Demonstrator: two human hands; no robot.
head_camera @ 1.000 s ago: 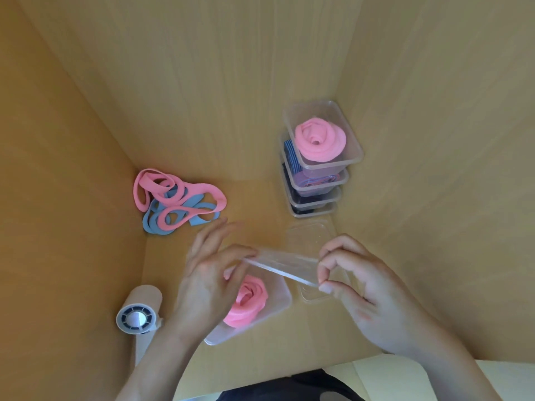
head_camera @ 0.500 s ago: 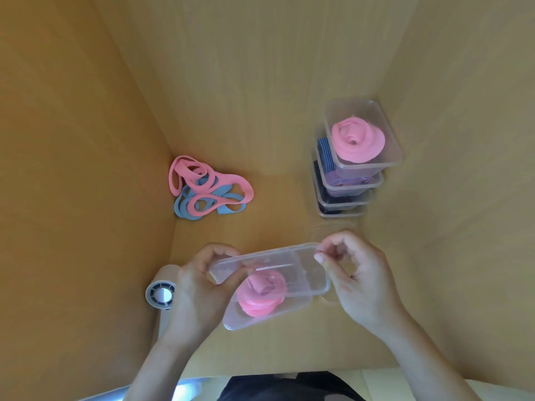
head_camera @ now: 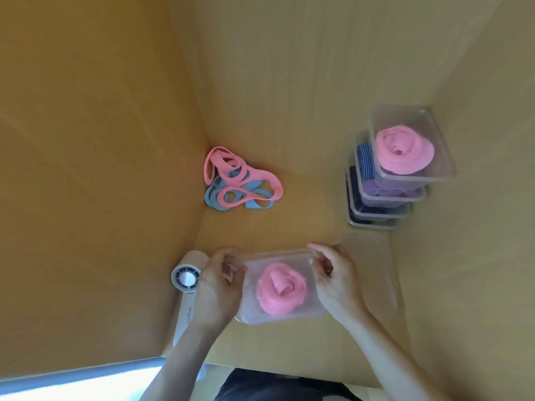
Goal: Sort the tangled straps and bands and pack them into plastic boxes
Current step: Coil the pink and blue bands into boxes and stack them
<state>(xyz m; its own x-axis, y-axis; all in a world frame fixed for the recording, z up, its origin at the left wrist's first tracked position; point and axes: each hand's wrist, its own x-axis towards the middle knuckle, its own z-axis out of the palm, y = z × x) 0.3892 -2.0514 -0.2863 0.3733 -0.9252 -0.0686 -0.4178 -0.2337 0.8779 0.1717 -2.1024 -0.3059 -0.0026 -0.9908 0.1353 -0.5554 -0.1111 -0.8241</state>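
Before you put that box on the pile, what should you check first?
1. Pink roll sits inside the held box: ok.
2. Lid snapped down all round: cannot tell.
3. Left hand and right hand grip the box ends: ok.
4. Top box of the stack closed, ready to carry another: cannot tell.
5. Tangle sorted: not ok, pink and blue bands lie knotted in the corner.

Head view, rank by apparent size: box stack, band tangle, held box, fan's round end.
1. box stack
2-3. held box and band tangle look alike; the box is nearer the camera, so unranked.
4. fan's round end
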